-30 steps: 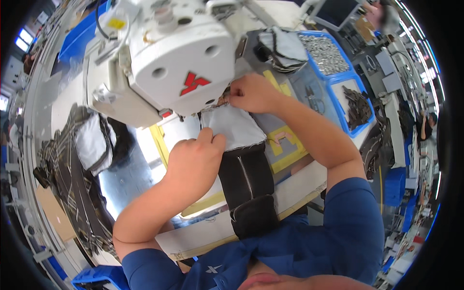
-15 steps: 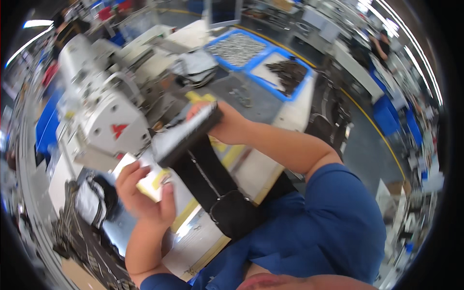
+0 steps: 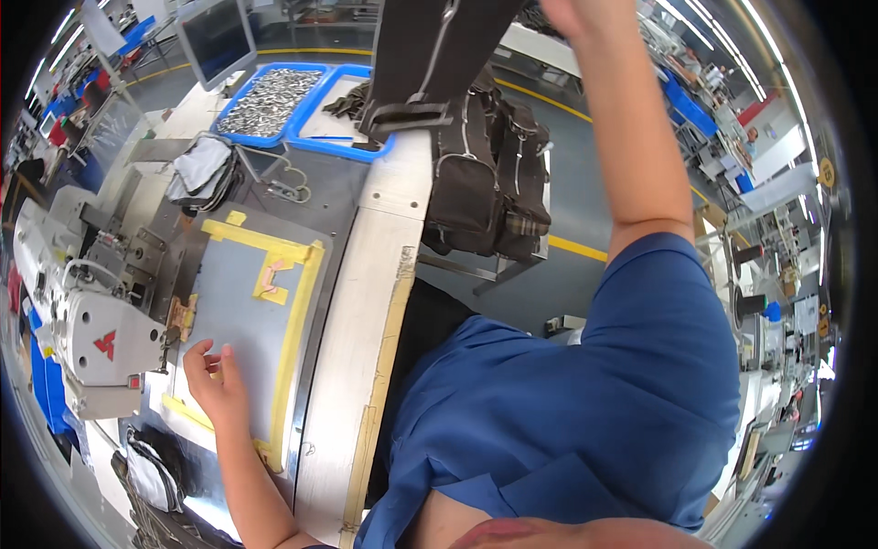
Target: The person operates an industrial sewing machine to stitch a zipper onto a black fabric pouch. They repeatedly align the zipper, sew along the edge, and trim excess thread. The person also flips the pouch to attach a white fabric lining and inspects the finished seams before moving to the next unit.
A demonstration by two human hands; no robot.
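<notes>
At the top edge my right hand point(image 3: 569, 16) is partly cut off, its fingers out of sight. A dark fabric bag piece point(image 3: 416, 55) with a zipper hangs beside it in the air, held up by that hand. Its lower end hangs over the edge of a blue tray and in front of a stack of dark zippered bags point(image 3: 465, 178). My left hand point(image 3: 218, 382) is over the grey work plate point(image 3: 240, 316) edged with yellow tape. Its fingers are loosely bent, the thumb apart from them, with nothing visible between. The sewing machine point(image 3: 101, 334) stands just left of it.
A blue tray of small metal parts point(image 3: 274, 99) and a blue tray of dark pieces point(image 3: 315, 128) lie at the table's far end. Folded grey-white pieces point(image 3: 199, 174) sit behind the plate. More fabric pieces point(image 3: 151, 471) lie near left. A metal-legged stand point(image 3: 501, 270) supports the bags.
My right hand has carried the bag piece from above the plate up and right toward the bag stack. My left hand has come away from the piece. The view has turned rightward.
</notes>
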